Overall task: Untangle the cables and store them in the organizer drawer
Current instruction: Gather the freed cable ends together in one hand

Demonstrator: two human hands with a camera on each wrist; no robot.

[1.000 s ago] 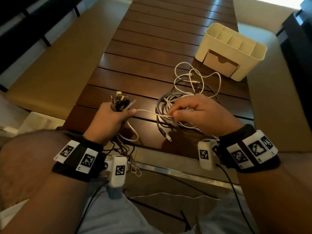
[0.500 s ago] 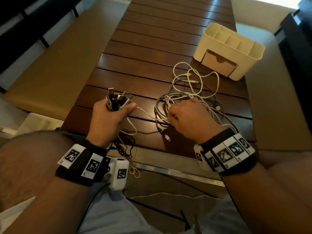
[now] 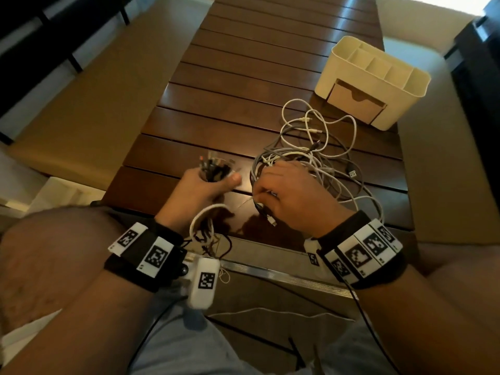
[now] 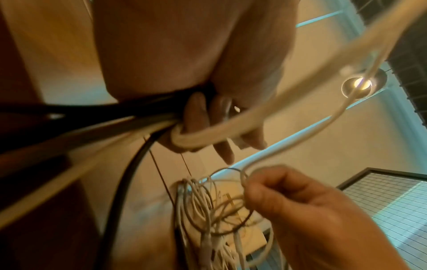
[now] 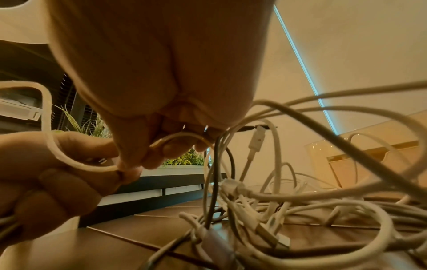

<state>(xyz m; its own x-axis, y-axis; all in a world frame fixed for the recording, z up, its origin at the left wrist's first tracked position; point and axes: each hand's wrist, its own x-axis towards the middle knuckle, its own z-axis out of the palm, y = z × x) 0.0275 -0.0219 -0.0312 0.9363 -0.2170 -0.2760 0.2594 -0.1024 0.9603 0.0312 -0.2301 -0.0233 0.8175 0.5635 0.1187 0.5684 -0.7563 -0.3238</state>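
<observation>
A tangle of white and grey cables [image 3: 311, 158] [image 5: 289, 206] lies on the dark slatted table [image 3: 243, 85] in front of me. My left hand [image 3: 200, 190] [image 4: 201, 117] grips a bundle of cable ends [image 3: 213, 169] upright in its fist, with loops hanging below the table edge. My right hand [image 3: 286, 196] [image 5: 143, 160] pinches a thin white cable [image 5: 69, 160] at the near left side of the tangle. The cream organizer [image 3: 376, 74] stands at the far right, its drawer [image 3: 354, 101] closed.
Tan benches [image 3: 89, 109] run along both sides of the table. A metal rail [image 3: 270, 274] borders the near table edge. Thin cords hang over my lap. A loose USB plug [image 3: 351, 173] lies at the tangle's right side.
My right hand has drawn closer to my left, slackening the white cable between them into a loop. The left fist has shifted slightly right with its bundle.
</observation>
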